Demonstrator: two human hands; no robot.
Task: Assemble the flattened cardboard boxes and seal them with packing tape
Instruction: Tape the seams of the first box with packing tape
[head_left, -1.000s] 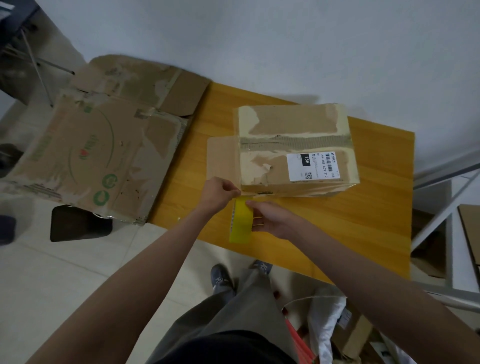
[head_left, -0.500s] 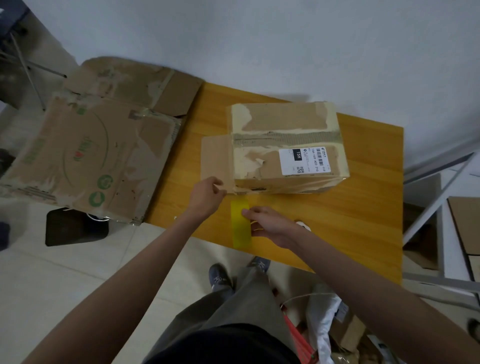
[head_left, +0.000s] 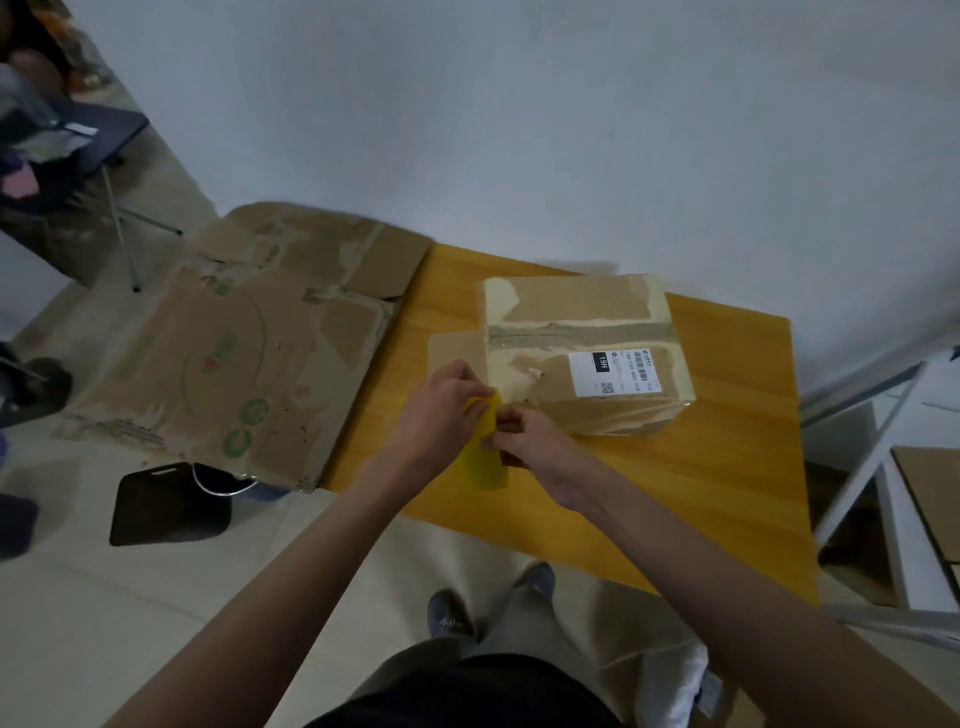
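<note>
box (head_left: 582, 353) blocks table's far side – near edge (head_left: 675, 509) bare

A box (head_left: 582, 353) is sitting on the desk (head_left: 727, 467), toward its far side, near the wall (head_left: 519, 130). A flap (head_left: 452, 351) is sticking out from the box's left end. The left hand (head_left: 436, 410) and right hand (head_left: 530, 441) are meeting just before the box's near left corner, with a tape strip (head_left: 485, 457) hanging between them. Flattened cardboard (head_left: 234, 364) is lying left of the desk, its right edge overlapping the desk's left end. A mat (head_left: 166, 504) is lying on the floor (head_left: 104, 623) before the cardboard.
</note>
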